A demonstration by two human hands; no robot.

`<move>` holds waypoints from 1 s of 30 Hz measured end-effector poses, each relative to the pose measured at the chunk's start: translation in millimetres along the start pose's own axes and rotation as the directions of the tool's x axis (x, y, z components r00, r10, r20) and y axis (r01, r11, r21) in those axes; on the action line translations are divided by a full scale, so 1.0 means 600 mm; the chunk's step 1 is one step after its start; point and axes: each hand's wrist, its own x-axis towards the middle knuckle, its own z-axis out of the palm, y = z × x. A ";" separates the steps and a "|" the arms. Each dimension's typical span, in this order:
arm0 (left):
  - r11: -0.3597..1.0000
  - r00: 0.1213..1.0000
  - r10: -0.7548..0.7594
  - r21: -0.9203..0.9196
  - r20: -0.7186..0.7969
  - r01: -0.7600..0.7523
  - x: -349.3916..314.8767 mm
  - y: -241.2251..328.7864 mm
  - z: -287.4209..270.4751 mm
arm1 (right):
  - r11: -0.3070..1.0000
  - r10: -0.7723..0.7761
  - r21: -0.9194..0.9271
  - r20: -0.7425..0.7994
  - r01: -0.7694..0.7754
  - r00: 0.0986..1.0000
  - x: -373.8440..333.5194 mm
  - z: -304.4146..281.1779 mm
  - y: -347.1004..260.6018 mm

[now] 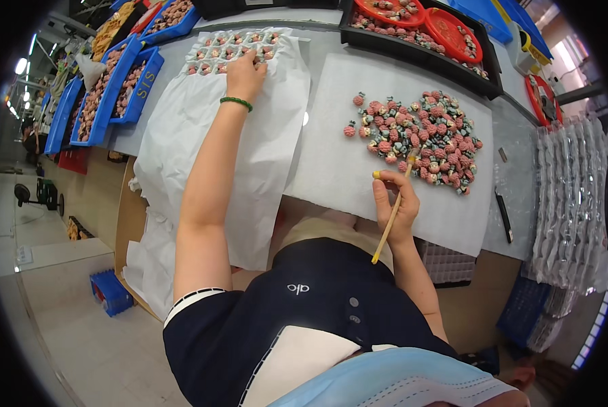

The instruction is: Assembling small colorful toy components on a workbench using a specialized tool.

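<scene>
Closest to the body, the right hand pinches a thin wooden stick, fingers closed round it, long axis running near-to-far, its tip touching the near edge of the heap of small pink-and-green beads just beyond on the white paper sheet. Further off to the left, the left hand rests fingers-down on the clear compartment tray of beads, gripping nothing as far as I can tell.
</scene>
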 end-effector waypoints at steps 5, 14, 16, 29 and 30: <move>0.946 0.983 0.036 0.310 0.179 -0.092 -0.014 -0.010 0.052 | 1.000 0.022 0.018 -0.032 -0.022 0.999 0.005 -0.009 0.022; 0.914 0.988 0.115 0.379 0.102 -0.145 -0.010 -0.048 0.141 | 0.999 -0.040 0.017 -0.020 0.040 0.999 0.022 -0.014 0.056; 0.907 0.986 0.136 0.387 0.097 -0.163 0.009 -0.050 0.147 | 0.999 -0.045 0.009 -0.023 0.046 0.999 0.024 -0.015 0.057; 0.844 0.842 0.527 -0.190 0.113 -0.502 -0.038 0.122 0.063 | 0.998 -0.061 -0.025 -0.018 0.061 0.998 0.015 -0.018 0.048; 0.849 0.834 0.497 -0.334 0.238 -0.411 -0.066 0.154 0.055 | 0.997 -0.065 -0.031 -0.021 0.065 0.998 0.015 -0.017 0.049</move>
